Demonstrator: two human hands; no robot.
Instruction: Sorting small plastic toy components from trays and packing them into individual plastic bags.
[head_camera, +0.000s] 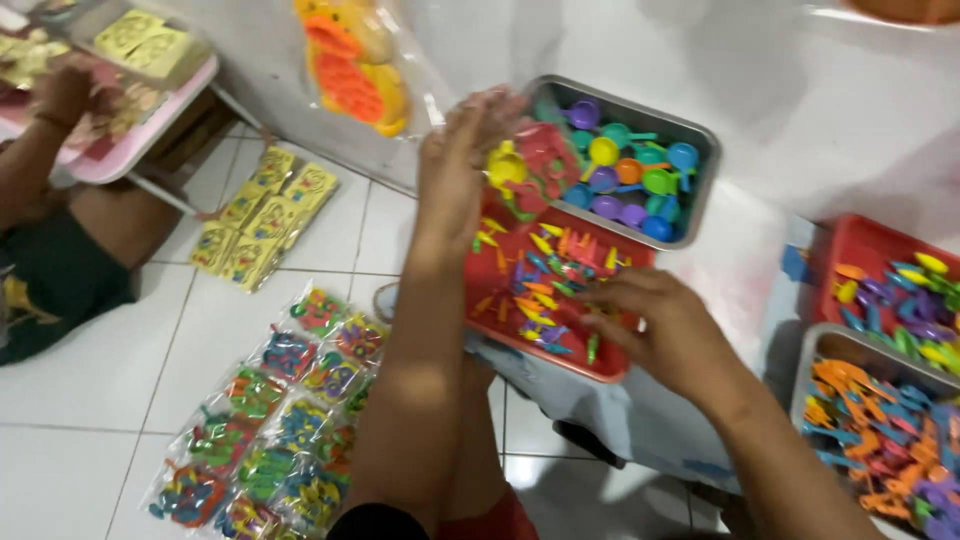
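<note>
My left hand (458, 165) is raised and grips a clear plastic bag (528, 160) that holds yellow and red toy pieces. It hangs over the far end of a red tray (487, 300) filled with small colourful plastic pieces. My right hand (665, 325) rests palm down on the near right corner of that tray. Its fingers curl into the pieces, and whether they pinch one is hidden. Just behind the red tray stands a metal tray (706, 140) with round scoops in blue, purple, green, yellow and orange.
At the right are a second red tray (850, 240) and a metal tray (815, 350) of toy utensils. Filled toy bags (280, 410) and yellow packs (265, 215) lie on the tiled floor. Another person (50, 200) sits at a pink table (140, 145) on the left.
</note>
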